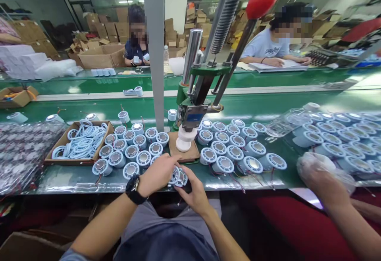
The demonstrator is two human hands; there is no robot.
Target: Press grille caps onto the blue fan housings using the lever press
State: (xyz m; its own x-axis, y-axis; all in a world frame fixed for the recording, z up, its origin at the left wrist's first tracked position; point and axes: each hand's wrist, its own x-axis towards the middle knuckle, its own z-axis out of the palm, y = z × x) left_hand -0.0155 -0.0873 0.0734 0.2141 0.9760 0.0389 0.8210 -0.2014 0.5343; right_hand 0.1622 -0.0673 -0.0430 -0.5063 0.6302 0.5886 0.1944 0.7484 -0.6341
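Bench: green, running across in front of me. Press: standing just beyond my hands, a brown board lying at its foot. Carton: sitting off to my left, holding tangled blue rings.

Cups: pale blue, round, metal-centred, standing in rows on both sides of the press. Judging by looks, I'm expecting a light, stiff body, slightly slippery on the smooth wall; the flanged rim is offering the best hold, clear of the face.

Right hand: part-open in a curve, thumb and forefinger gripping one cup by its rim. Left hand: lying over a second cup, touching it; its back is hiding most of the fingers, so I can't tell how tightly they're closing. That pair is sitting side by side at the near bench edge, before the press.

Wires: thin, trailing from several cups; looking like the fragile part, not for gripping.
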